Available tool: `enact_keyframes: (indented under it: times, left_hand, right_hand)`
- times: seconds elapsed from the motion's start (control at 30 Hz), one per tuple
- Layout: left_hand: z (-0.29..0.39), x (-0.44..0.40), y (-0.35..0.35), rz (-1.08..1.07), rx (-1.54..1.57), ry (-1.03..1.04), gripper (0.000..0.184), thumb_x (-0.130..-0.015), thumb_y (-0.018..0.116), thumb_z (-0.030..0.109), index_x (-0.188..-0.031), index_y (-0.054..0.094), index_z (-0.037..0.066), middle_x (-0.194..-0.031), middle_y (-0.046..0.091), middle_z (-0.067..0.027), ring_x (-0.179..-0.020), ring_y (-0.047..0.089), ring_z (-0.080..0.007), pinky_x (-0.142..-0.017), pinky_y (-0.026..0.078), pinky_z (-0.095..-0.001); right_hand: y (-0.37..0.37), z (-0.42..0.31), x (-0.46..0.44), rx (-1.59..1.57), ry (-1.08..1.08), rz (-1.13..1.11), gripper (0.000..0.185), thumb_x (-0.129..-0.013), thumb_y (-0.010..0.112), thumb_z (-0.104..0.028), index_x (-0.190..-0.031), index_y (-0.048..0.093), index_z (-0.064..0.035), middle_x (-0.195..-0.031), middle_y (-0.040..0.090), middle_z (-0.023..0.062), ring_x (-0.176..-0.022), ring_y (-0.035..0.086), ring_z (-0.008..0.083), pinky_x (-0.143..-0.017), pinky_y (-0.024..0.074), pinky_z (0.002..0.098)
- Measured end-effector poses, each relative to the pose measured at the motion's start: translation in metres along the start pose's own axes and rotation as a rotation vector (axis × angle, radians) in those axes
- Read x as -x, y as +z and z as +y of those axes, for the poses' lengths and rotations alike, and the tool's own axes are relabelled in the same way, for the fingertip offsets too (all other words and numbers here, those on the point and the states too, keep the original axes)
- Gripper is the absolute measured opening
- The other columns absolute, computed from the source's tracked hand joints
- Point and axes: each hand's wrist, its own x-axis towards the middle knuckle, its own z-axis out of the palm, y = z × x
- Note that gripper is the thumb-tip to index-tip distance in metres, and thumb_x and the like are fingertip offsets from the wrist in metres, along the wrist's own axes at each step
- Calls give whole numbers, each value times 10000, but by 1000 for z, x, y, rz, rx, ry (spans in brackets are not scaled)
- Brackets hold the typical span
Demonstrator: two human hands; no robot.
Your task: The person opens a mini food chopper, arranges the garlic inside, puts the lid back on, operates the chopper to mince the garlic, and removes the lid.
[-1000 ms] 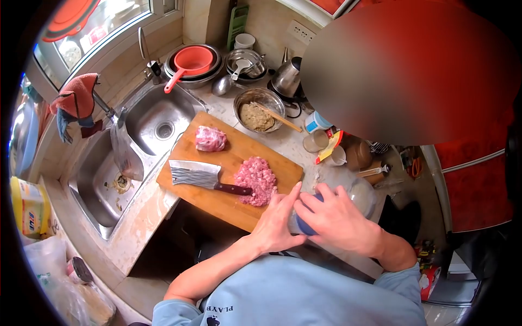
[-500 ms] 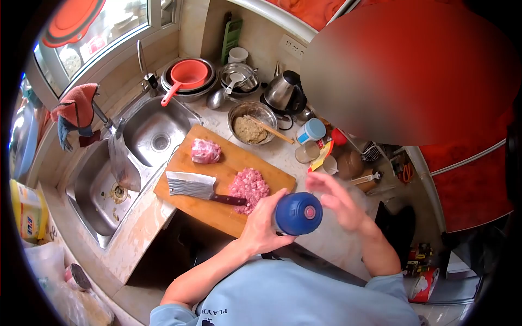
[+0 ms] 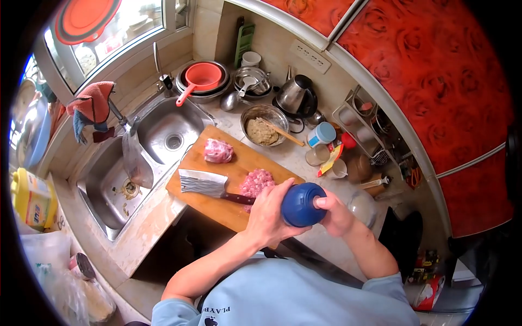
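Observation:
A round blue lid or container top [image 3: 302, 205] is held over the counter's front edge. My left hand [image 3: 268, 213] wraps round its left side. At its right side is my right hand [image 3: 335, 214], closed, with the thumb pressed on the middle of the blue top. Just left of my hands lies the wooden cutting board [image 3: 212, 208]. On it are minced meat [image 3: 257, 182], partly hidden by my left hand, a cleaver [image 3: 202, 183] with a dark handle, and a chunk of meat [image 3: 218, 150].
A double sink [image 3: 168, 130] lies to the left. Behind the board stand a metal bowl of mixture [image 3: 263, 130] with chopsticks, a red strainer [image 3: 203, 76] on stacked basins, and a kettle [image 3: 295, 96]. Jars [image 3: 322, 135] and a spice rack [image 3: 353, 117] stand at the right.
The blue top came into view between my hands, tilted up. My right hand lifted away from it, then returned and now presses on it. The view has shifted, showing more red cabinet.

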Motion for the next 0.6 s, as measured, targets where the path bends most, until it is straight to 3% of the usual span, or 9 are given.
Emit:
enact_keyframes:
  times: [0.1,0.2,0.47,0.6]
  left_hand:
    - [4,-3,-2,10,-50,16,1026,-550,961,307,-1400,487,-15,-1185,636,-169,-1031,603,-384,-883,507,-470]
    - [7,-5,-6,-44,-81,-32,1057,-560,977,351,-1419,459,19,-1260,610,-183,-1143,606,-371,-966,501,-460]
    - [15,-25,-7,-3,-34,19,915,-540,959,297,-1298,526,23,-1082,664,-151,-924,662,-367,-799,539,-449]
    - [19,-30,-8,48,-31,50,896,-543,956,302,-1283,532,27,-1059,657,-148,-907,653,-362,-789,531,-449]
  right_hand:
    - [0,5,0,-92,49,-17,567,-927,588,-322,-1407,481,-39,-1284,596,84,-1148,610,174,-941,540,346]
    - [2,5,-2,-148,61,1,574,-910,599,-354,-1394,499,-62,-1268,612,75,-1143,613,179,-933,542,358]
    - [13,-21,5,-115,27,32,574,-883,619,-378,-1361,524,-75,-1244,625,67,-1109,624,180,-908,545,357]
    - [21,-34,7,-44,21,24,573,-876,637,-370,-1348,527,-63,-1221,622,68,-1090,624,169,-903,543,336]
